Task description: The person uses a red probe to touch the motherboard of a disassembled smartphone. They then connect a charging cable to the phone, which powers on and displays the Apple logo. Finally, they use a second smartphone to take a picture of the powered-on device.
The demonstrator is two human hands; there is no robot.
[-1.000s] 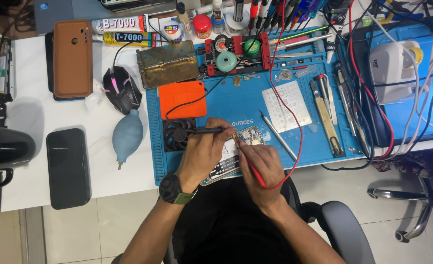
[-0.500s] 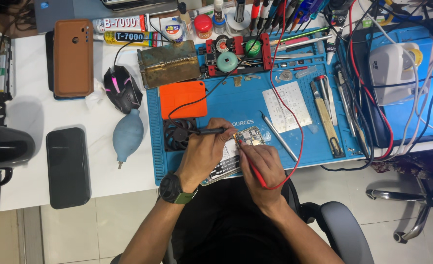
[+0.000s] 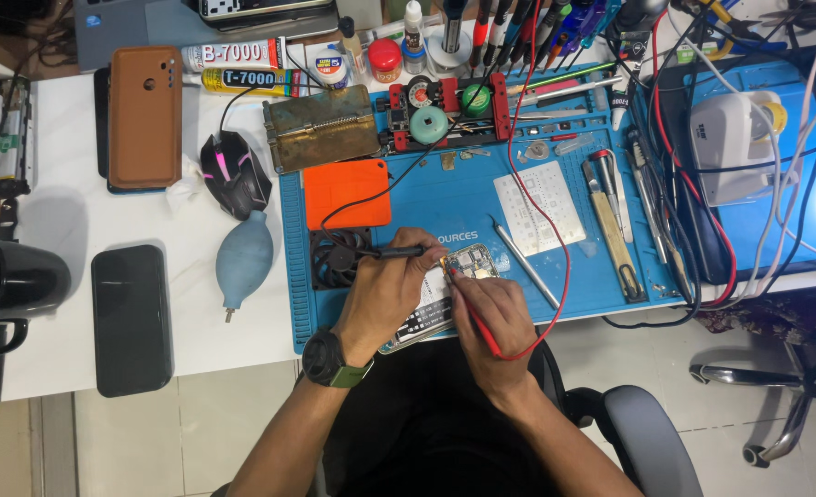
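Both forearms reach up from the lower edge and meet near the mat's [image 3: 481,198] front edge. The left hand [image 3: 385,294], a watch on its wrist, curls with fingers pinched around a black probe [image 3: 399,251]. The right hand [image 3: 495,317] lies just beside it, fingers closed on a red probe [image 3: 472,313].

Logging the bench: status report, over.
Left hand grips black probe; right hand grips red probe. Both tips on opened phone's board. Red lead loops alongside.
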